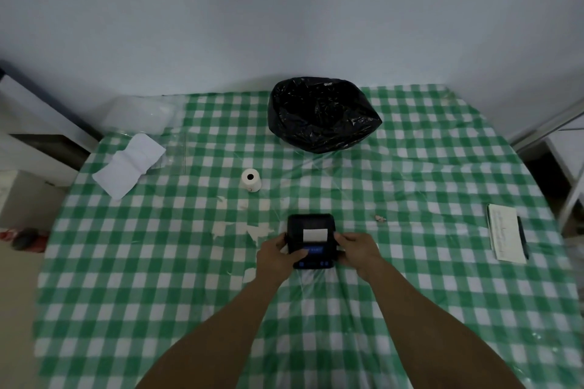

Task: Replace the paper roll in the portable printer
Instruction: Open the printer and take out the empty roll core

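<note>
Currently, left hand point(275, 257) and right hand point(357, 251) clamp the small black portable printer point(311, 238); uneven lid pressure risks jamming its white paper strip point(315, 234).

The green-and-white checked surface point(410, 309) carries a black portable printer point(311, 224), white paper roll point(250, 180), black plastic bag point(322, 114), creased white sheet point(128, 164), and notepad point(505, 237).

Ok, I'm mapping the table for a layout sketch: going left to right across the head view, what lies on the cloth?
Paper sheet → paper roll → printer → notepad → pen.
</note>
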